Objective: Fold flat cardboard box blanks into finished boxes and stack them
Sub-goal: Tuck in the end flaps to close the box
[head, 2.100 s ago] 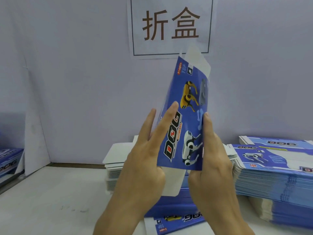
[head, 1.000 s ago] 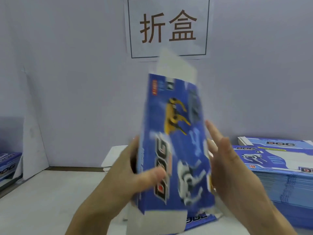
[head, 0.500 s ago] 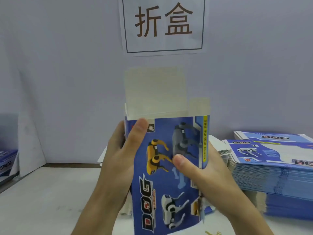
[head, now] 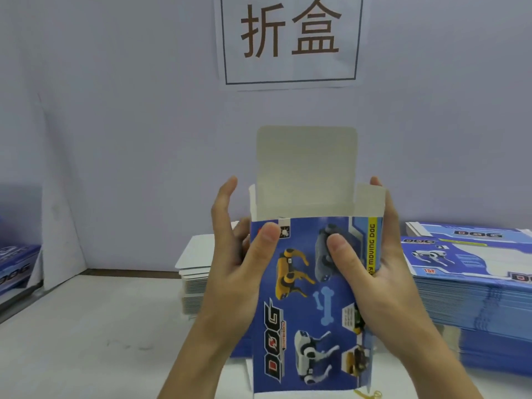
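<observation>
I hold a blue box (head: 305, 309) printed with toy dogs upright in front of me, opened into a tube. Its white top flap (head: 306, 168) stands straight up, with a small side flap at the right. My left hand (head: 233, 266) grips the box's left edge, thumb on the front near the top corner. My right hand (head: 383, 272) grips the right side, thumb pressed on the front panel and fingers behind the right wall. The bottom end is cut off by the frame.
A tall stack of flat blue blanks (head: 472, 286) lies on the table at the right. Behind the box sits a white-faced stack of blanks (head: 195, 272). More blue items (head: 14, 269) are at the far left. A wall with a paper sign (head: 290, 38) stands behind.
The flat blank, earlier held edge-on between both hands, was turned to face me and opened into a tube. Both thumbs now sit on the front and the top flap stands up.
</observation>
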The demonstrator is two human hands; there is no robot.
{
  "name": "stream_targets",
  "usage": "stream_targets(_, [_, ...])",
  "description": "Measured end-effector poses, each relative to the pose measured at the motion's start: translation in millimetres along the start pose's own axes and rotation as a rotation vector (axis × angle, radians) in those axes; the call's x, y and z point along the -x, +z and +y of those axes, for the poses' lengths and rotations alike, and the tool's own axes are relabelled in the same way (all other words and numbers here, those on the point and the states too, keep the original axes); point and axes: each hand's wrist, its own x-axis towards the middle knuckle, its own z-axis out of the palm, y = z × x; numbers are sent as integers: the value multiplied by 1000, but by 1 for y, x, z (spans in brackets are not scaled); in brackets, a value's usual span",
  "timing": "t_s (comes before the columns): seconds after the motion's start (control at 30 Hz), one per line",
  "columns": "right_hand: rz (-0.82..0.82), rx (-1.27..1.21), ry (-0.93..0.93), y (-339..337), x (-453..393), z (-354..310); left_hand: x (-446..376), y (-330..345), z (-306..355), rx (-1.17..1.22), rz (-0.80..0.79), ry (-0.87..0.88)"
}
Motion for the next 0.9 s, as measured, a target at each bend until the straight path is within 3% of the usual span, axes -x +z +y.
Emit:
stream_targets(0.1, [2, 13, -7, -2, 0, 3, -2, -1, 9, -46, -54, -24])
stream_targets(0.23, [6, -16, -22, 3, 0, 8, -4, -9, 20, -30, -189, -187])
stream_targets(0.33, [-1, -33, -61, 5, 1, 7, -4, 0, 16, -142, -88, -113])
stream_targets(0.4, [-27, -25, -32, 2, 5, 6, -4, 8, 11, -225, 57, -24])
stream_targets(0.47, [-103, 16, 20, 1, -3, 5, -4, 11, 6, -259, 101, 19])
stream_targets(0.53, [-116, -25, 118, 2, -14, 3, -3, 11, 5, -229, 104, 14])
stream_targets(0.63, [-24, -115, 124, 7, -14, -5, -2, 13, 8, -113, 194, -41])
stream_targets(0.77, [78, -131, 115, 10, -1, -13, -2, 12, 7, -147, 159, -80])
stream_targets(0.9, [111, -209, 193, 10, -2, -12, -1, 14, 15, 30, 142, -147])
